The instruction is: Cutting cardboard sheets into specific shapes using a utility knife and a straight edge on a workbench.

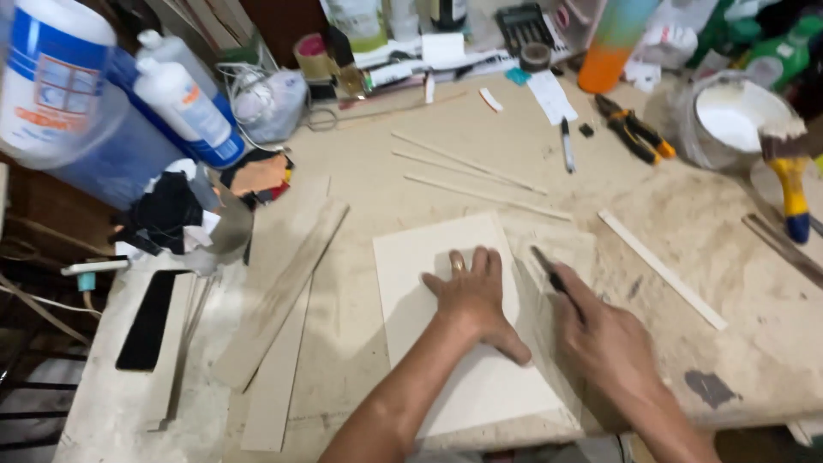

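Observation:
A pale rectangular board lies flat on the dusty worktable in front of me. My left hand presses down on it, palm flat, fingers spread toward the far edge. My right hand sits at the board's right edge and grips a thin dark knife-like tool, its tip pointing away from me along that edge. A second pale sheet shows under the board on the right.
Long flat wood strips lie left of the board; thin sticks and a white strip lie beyond and right. A tub of white paste, a brush, pliers, a pen and glue bottles crowd the back.

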